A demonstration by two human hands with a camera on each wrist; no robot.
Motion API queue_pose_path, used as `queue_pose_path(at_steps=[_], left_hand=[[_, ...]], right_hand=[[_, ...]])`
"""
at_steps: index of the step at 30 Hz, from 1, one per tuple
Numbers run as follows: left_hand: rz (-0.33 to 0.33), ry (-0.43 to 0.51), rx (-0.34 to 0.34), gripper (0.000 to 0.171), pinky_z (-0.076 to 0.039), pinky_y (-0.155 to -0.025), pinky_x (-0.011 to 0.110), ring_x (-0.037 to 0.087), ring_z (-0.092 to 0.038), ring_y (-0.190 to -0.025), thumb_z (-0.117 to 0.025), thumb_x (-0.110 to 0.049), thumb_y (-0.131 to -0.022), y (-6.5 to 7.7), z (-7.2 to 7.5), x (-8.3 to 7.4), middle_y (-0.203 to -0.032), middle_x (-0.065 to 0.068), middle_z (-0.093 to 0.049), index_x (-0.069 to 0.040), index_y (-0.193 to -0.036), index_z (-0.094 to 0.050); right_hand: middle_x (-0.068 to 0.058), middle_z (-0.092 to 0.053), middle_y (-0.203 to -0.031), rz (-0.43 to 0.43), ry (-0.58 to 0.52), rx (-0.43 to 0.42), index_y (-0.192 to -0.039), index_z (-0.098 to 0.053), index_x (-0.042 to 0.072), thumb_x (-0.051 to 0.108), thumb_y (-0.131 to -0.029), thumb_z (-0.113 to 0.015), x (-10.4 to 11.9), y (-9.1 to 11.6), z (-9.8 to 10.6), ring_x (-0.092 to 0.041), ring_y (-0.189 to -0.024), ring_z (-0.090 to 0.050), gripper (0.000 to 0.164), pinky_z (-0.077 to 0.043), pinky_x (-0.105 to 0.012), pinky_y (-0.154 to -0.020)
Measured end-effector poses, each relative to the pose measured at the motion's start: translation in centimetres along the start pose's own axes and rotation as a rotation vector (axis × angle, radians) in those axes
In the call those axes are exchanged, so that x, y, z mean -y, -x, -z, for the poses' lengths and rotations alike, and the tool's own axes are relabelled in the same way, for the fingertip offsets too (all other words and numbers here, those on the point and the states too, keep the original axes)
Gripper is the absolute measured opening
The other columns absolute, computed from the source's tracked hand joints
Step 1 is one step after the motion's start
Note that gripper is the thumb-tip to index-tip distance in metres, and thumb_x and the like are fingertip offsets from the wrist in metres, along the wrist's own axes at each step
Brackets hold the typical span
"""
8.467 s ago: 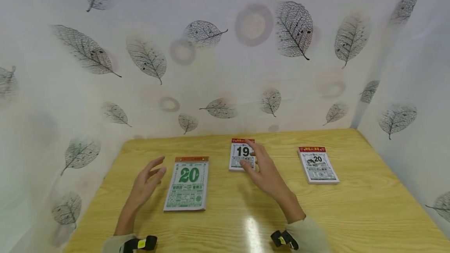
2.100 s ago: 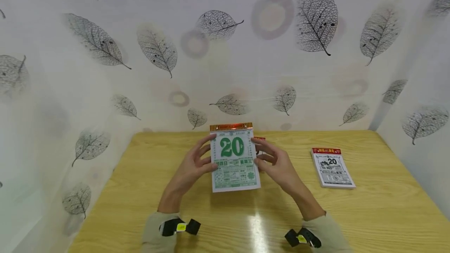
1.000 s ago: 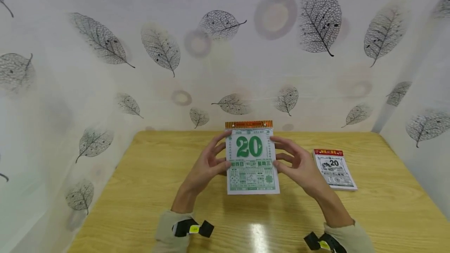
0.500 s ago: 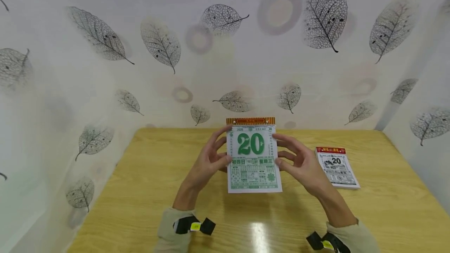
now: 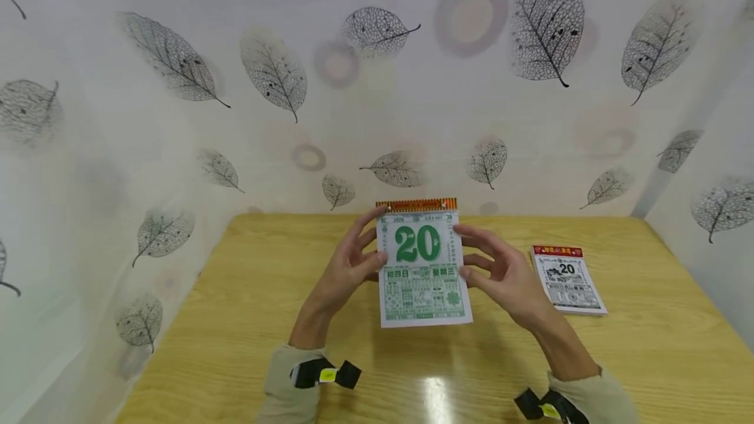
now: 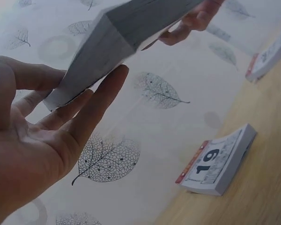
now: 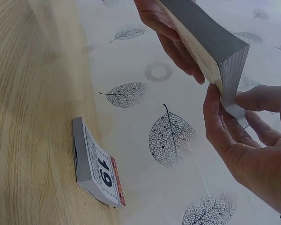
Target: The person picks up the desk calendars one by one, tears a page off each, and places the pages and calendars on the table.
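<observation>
A thick tear-off calendar (image 5: 421,273) with a green 20 and a red-and-gold top strip is held up above the table, its front toward the head camera. My left hand (image 5: 347,267) grips its left edge, thumb on the front and fingers behind. On the right edge, my right hand (image 5: 501,273) pinches it the same way. Both wrist views show the thick page block (image 6: 100,51) from below, between thumb and fingers of each hand. A smaller calendar (image 6: 213,164) marked 19 lies on the table under it, hidden in the head view.
Another small calendar (image 5: 568,280) with a red top and a black 20 lies to the right on the wooden table (image 5: 247,293). Behind the table hangs a white cloth (image 5: 389,123) printed with leaves, which also runs along both sides.
Both hands have taken the green calendar from the table's left and lifted it to the middle, over the 19 calendar. In the last half second it has barely shifted, tilting slightly.
</observation>
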State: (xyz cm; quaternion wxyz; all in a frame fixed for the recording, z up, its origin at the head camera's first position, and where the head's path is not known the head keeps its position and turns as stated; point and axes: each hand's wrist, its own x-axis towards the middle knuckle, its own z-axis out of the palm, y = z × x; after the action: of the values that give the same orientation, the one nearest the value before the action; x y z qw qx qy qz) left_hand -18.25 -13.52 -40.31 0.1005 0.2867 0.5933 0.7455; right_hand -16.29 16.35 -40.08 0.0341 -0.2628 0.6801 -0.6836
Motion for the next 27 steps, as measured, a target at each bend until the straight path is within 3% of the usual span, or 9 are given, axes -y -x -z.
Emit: queue_pose_path(at_steps=[9,17,23,27], left_hand=[[0.010,0.061,-0.011,0.073,-0.063,-0.077,0.046,0.029,-0.073,-0.101,-0.049,0.005,-0.103,0.0,0.0,0.3,-0.143,0.025,-0.049,-0.023,-0.164,-0.021],[0.008,0.083,-0.033,0.072,-0.063,-0.076,0.044,0.029,-0.074,-0.099,-0.051,0.006,-0.102,0.3,-0.1,0.7,-0.141,0.025,-0.051,-0.022,-0.163,-0.024],[-0.011,0.078,-0.036,0.073,-0.063,-0.077,0.044,0.028,-0.073,-0.100,-0.052,0.005,-0.101,0.2,-0.1,0.7,-0.140,0.023,-0.051,-0.021,-0.163,-0.023],[-0.016,0.088,-0.022,0.072,-0.063,-0.076,0.044,0.028,-0.073,-0.100,-0.052,0.005,-0.102,0.2,-0.2,0.7,-0.140,0.024,-0.051,-0.020,-0.163,-0.023]], right_hand=[[-0.019,-0.049,-0.147,-0.007,0.026,-0.018,-0.152,-0.044,0.003,-0.009,-0.096,-0.062,0.2,0.4,-0.4,-0.025,-0.115,-0.065,0.060,-0.062,-0.041,-0.081],[-0.009,-0.049,-0.152,0.114,0.293,-0.149,-0.146,-0.054,0.008,-0.010,-0.096,-0.062,0.7,1.1,-1.0,-0.019,-0.121,-0.061,0.054,-0.060,-0.031,-0.087],[-0.008,-0.049,-0.153,0.256,0.425,-0.201,-0.145,-0.056,0.008,-0.019,-0.089,-0.066,2.1,1.4,-1.3,-0.018,-0.138,-0.050,0.063,-0.049,-0.028,-0.105],[-0.009,-0.049,-0.154,0.295,0.508,-0.227,-0.146,-0.054,0.006,-0.017,-0.086,-0.071,2.7,1.7,-2.0,-0.022,-0.143,-0.045,0.067,-0.042,-0.031,-0.113]])
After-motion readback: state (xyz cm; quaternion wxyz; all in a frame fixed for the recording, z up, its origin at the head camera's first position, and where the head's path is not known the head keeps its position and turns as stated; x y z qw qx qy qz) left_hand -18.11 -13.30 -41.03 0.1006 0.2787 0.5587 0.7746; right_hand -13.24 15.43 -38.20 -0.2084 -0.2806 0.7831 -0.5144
